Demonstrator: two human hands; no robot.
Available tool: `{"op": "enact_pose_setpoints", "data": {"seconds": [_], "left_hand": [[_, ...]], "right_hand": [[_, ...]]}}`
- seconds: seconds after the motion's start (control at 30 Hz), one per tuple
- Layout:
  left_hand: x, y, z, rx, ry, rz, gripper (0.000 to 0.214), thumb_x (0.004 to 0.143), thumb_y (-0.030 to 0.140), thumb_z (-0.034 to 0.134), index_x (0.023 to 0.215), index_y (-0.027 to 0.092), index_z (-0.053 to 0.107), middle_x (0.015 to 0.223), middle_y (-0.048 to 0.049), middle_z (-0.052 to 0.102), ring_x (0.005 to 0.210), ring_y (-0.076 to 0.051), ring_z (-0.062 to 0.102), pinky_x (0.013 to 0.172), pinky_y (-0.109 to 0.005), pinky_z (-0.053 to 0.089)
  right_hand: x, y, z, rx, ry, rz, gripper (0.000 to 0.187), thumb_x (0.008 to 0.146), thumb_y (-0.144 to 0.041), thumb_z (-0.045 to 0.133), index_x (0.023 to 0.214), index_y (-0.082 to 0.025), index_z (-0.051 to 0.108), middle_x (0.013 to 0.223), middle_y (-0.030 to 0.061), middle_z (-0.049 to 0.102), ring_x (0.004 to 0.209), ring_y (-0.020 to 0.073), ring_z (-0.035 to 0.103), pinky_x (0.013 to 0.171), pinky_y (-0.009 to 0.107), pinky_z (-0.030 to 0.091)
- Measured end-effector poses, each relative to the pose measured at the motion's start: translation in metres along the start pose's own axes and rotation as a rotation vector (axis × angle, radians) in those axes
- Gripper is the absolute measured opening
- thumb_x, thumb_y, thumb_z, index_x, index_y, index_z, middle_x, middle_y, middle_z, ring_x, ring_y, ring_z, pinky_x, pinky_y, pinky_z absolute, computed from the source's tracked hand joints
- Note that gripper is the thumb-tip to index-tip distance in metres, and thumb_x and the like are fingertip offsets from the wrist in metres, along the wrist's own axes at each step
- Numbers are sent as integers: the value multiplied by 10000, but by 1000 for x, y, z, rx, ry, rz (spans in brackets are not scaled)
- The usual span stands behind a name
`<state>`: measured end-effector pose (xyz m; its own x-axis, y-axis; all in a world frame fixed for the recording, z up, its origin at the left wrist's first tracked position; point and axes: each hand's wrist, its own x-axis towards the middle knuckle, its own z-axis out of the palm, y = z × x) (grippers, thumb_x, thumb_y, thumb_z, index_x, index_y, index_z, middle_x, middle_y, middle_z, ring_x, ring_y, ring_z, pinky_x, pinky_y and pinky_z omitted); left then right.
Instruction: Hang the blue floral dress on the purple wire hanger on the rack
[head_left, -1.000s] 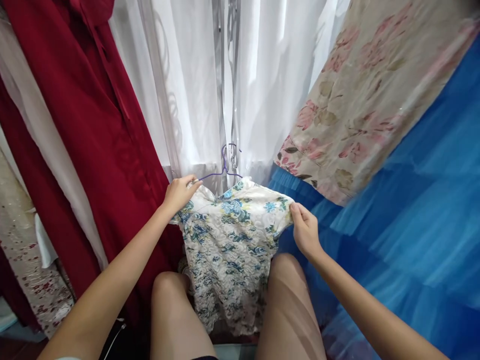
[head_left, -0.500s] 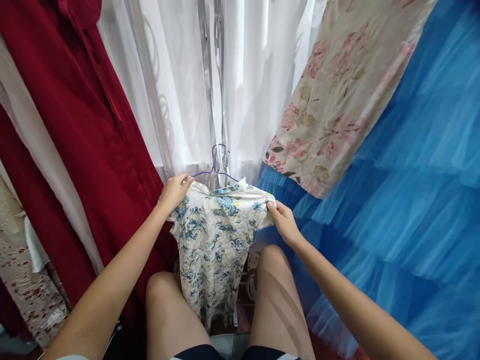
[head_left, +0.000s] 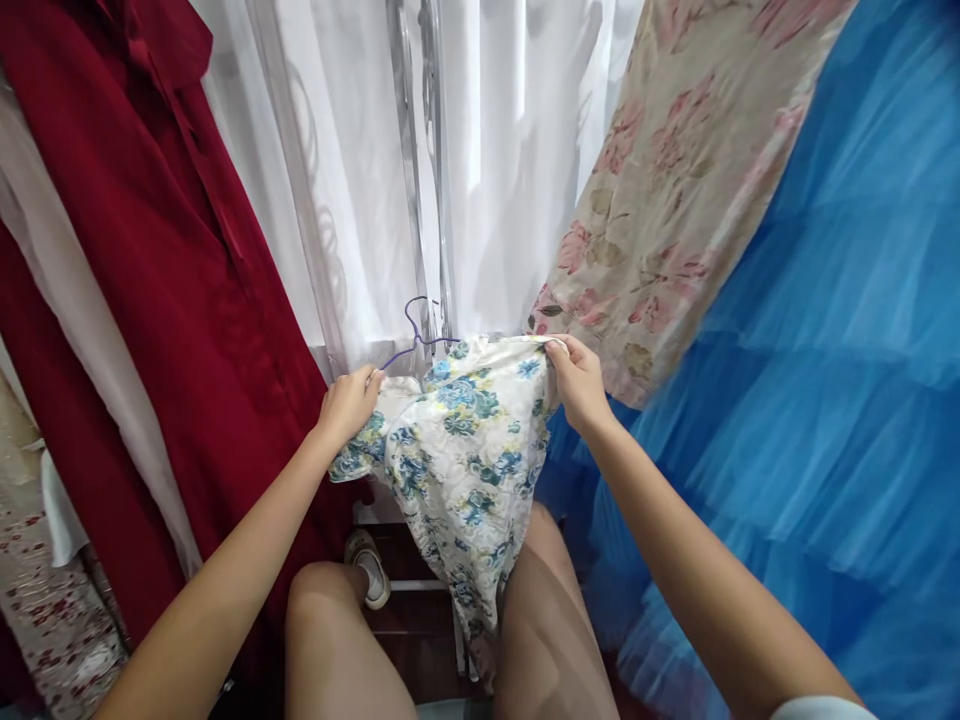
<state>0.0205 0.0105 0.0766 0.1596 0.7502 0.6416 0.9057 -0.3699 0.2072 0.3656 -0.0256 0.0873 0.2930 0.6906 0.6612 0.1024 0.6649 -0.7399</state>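
A small white dress with blue and green flowers (head_left: 465, 450) hangs on a thin purple wire hanger (head_left: 414, 332) in front of me, over my knees. My left hand (head_left: 346, 405) is closed on the dress's left shoulder at the hanger's end. My right hand (head_left: 576, 378) is closed on the dress's right shoulder and holds it raised, so the dress tilts down to the left. The hanger's hook sits beside two upright metal bars (head_left: 420, 180).
A dark red garment (head_left: 150, 250) hangs at the left, white sheer curtains (head_left: 510, 150) behind, a beige cloth with pink flowers (head_left: 675, 180) at upper right, and blue tulle (head_left: 825, 400) fills the right. A white shoe (head_left: 367, 565) shows on the floor by my legs.
My right hand lifted the dress's right shoulder up and to the right, tilting the dress. The left hand stayed on the left shoulder. The hanger's hook leaned left.
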Motion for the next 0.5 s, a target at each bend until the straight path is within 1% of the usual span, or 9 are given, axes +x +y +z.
{"op": "enact_pose_setpoints", "data": {"seconds": [0.1,0.17,0.2,0.27,0.37,0.43,0.5], "left_hand": [[4,-11,13,-16,53,-18,328,992,372,336,1124,212,590,987,-109,695,915,-283,649,699,-307,415],[6,-14,25,-78,78,-6,342,1004,344,301,1154,200,572,1063,-109,686,982,-262,642,761,-307,441],[8,-15,31,-98,83,-7,354,1009,348,286,1146,196,575,1063,-106,686,988,-256,642,774,-307,447],[11,-13,41,-104,82,-22,370,1012,367,282,1134,199,588,1036,-102,692,965,-260,649,766,-313,449],[12,-8,52,-72,73,-64,366,1004,376,310,1174,221,595,1005,-113,703,906,-288,662,719,-332,437],[9,-7,56,-34,59,-87,380,1006,384,303,1200,225,589,997,-124,707,886,-302,666,700,-339,431],[6,-7,59,-3,50,-106,395,1012,385,279,1192,217,587,996,-130,707,892,-301,668,696,-333,427]], "right_hand": [[-21,-29,18,-24,-180,-55,253,882,-457,559,973,-236,644,828,25,612,754,196,542,696,289,424],[-35,-42,25,-49,-267,-67,266,913,-473,528,1020,-251,630,796,18,578,698,190,510,639,290,401],[-39,-45,26,-64,-287,-70,268,923,-479,516,1033,-258,620,770,14,556,665,187,489,613,291,386],[-34,-46,25,-106,-276,-80,269,930,-487,508,1046,-264,604,727,4,516,618,181,449,584,295,364],[-12,-40,20,-150,-217,-73,283,915,-485,531,1062,-252,596,682,-12,470,598,171,427,595,294,372],[-5,-40,19,-161,-203,-71,289,907,-474,543,1079,-247,594,707,-7,485,645,178,469,647,303,413],[-14,-44,20,-155,-244,-95,319,909,-458,556,1160,-261,570,845,22,555,789,209,545,755,332,463]]}}
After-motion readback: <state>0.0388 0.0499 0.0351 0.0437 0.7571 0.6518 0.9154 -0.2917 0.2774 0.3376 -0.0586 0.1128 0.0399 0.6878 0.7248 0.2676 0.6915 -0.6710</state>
